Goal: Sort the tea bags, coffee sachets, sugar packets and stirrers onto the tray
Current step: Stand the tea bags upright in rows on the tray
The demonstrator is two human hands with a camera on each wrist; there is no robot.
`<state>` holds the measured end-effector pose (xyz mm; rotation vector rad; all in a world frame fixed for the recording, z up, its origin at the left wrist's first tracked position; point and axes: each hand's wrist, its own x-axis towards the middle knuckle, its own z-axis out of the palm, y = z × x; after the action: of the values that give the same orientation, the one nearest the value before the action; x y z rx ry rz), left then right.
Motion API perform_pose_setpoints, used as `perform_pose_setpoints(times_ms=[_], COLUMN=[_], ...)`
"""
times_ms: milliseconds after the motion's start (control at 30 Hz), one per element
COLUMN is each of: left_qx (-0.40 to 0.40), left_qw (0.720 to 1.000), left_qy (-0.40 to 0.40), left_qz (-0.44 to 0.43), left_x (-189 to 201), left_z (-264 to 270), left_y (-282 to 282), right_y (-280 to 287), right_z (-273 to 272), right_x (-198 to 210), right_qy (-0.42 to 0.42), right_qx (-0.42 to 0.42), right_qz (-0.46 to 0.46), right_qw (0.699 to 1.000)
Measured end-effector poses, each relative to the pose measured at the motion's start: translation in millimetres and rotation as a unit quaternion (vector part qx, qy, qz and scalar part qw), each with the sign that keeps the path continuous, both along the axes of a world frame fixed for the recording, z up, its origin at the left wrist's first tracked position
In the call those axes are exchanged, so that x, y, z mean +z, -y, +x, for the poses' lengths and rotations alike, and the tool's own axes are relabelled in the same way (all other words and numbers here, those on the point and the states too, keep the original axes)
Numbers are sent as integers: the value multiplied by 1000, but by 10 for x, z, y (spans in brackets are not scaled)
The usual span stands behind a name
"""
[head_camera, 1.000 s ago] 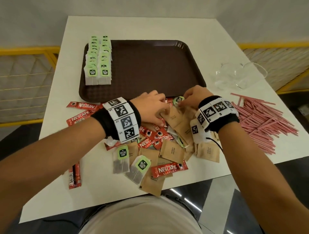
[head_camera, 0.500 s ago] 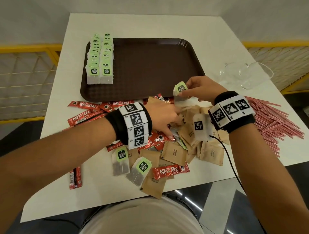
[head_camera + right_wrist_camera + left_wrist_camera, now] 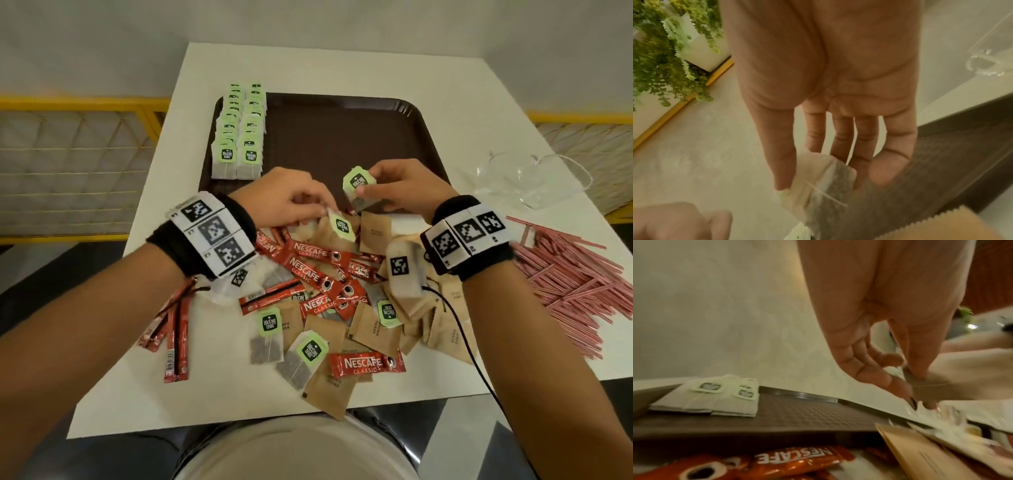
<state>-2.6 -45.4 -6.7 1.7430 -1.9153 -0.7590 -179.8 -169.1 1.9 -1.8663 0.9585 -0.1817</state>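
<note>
Your right hand (image 3: 399, 186) pinches a tea bag (image 3: 359, 190) between thumb and fingers, holding it just above the near edge of the brown tray (image 3: 342, 137); the right wrist view shows the thumb and fingers closed on the bag's paper with its string running across it. Your left hand (image 3: 291, 202) reaches into the mixed pile on the table (image 3: 342, 68), its fingertips pinching the corner of a second tea bag (image 3: 340, 228) that lies on brown sugar packets (image 3: 375, 329). Two neat rows of tea bags (image 3: 239, 137) already sit along the tray's left side. Red coffee sachets (image 3: 310, 265) lie scattered through the pile near your wrists, and the pink stirrers (image 3: 565, 281) lie heaped to the right, off the tray.
</note>
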Motion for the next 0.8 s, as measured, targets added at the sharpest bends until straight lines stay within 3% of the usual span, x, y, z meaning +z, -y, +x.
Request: perform_pose_setpoints(times_ms=[100, 200, 300, 467, 600, 800], left_qx=[62, 75, 87, 137, 195, 165], left_qw=[988, 978, 953, 949, 899, 910], left_qy=[-136, -187, -262, -258, -361, -342], left_qz=[28, 50, 128, 122, 154, 165], left_x=[43, 27, 25, -5, 21, 33], left_z=[115, 185, 203, 213, 155, 112], left_y=[-89, -155, -215, -192, -124, -71], right_y=[24, 8, -31, -116, -191, -225], right_z=[91, 135, 153, 220, 285, 304], right_x=[6, -19, -56, -93, -106, -99], right_qy=[17, 35, 56, 112, 116, 99], right_qx=[-14, -5, 14, 41, 77, 122], right_qz=[23, 71, 128, 248, 251, 237], right_qw=[999, 997, 990, 961, 958, 959])
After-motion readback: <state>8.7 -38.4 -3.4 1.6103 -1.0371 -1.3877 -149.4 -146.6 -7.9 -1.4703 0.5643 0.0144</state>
